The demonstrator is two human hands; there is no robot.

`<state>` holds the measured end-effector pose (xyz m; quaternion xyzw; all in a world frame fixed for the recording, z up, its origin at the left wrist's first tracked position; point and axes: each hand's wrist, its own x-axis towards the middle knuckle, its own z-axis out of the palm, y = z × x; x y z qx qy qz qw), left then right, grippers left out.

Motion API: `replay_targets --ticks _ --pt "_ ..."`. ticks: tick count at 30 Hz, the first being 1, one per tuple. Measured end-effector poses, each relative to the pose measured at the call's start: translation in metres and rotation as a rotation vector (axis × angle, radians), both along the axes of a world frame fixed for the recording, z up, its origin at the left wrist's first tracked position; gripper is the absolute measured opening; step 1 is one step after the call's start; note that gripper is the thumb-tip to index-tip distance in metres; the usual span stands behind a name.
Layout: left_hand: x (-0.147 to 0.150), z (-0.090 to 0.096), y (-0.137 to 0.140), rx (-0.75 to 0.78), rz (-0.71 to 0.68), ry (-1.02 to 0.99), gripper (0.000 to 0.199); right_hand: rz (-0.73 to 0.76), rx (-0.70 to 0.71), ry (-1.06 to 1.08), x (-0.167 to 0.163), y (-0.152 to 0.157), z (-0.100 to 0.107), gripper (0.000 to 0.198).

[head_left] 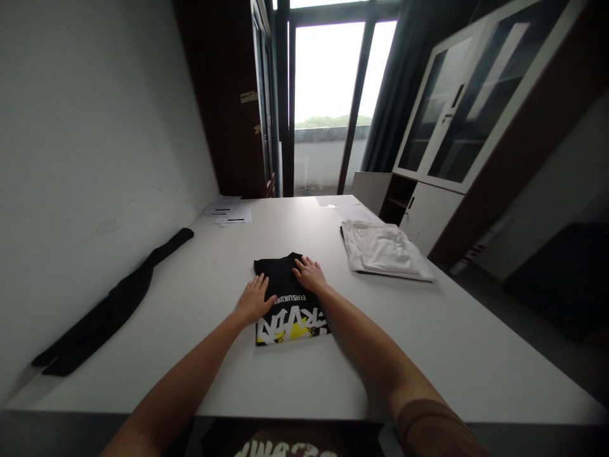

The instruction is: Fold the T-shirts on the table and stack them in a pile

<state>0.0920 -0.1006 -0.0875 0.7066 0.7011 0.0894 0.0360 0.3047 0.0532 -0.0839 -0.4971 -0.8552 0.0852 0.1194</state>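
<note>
A black T-shirt (290, 282) with white lettering and a yellow print lies folded into a compact rectangle on the white table. My left hand (255, 299) rests flat on its left edge, fingers stretched out. On the upper right edge of the shirt lies my right hand (309, 273), palm down with the fingers spread. Both hands press on the cloth and neither grips it.
Folded white clothes (380, 247) lie stacked to the right on the white table (190, 355). A long black garment (114, 304) stretches along the left wall. Paper sheets (233, 211) lie at the far left, and a glass-door cabinet (442, 117) stands beyond the right edge.
</note>
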Motion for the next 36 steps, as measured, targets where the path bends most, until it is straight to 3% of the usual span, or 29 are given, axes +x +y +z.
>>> replay_targets --ticks 3,5,8,12,15,18,22,32,36 --pt "0.001 -0.003 -0.001 0.006 -0.075 -0.028 0.081 -0.002 0.095 0.027 0.001 -0.002 0.003 0.056" --pt "0.003 -0.004 -0.001 0.029 -0.077 -0.025 0.081 0.079 0.117 0.036 0.001 -0.003 0.003 0.055" --pt "0.005 -0.004 0.001 0.086 0.038 0.014 0.076 0.192 0.03 0.014 -0.001 -0.003 0.002 0.057" --pt "0.008 0.001 0.005 0.106 0.158 0.042 0.07 0.15 -0.039 0.006 -0.004 -0.001 -0.001 0.061" --pt "0.018 0.006 0.009 0.155 0.042 0.056 0.068 0.113 -0.028 0.012 -0.006 -0.002 -0.002 0.061" --pt "0.032 0.007 0.021 0.112 -0.106 0.054 0.064 0.099 -0.018 0.005 -0.005 -0.003 -0.002 0.06" --pt "0.042 0.0 0.048 0.029 -0.086 0.042 0.062 0.032 0.011 -0.002 -0.002 -0.002 -0.002 0.056" --pt "0.005 -0.014 0.104 -0.008 0.064 0.015 0.068 -0.005 0.029 -0.007 0.005 -0.001 0.0 0.055" --pt "-0.005 -0.016 0.114 -0.01 0.109 0.006 0.066 0.115 0.095 0.009 -0.001 -0.011 0.005 0.055"
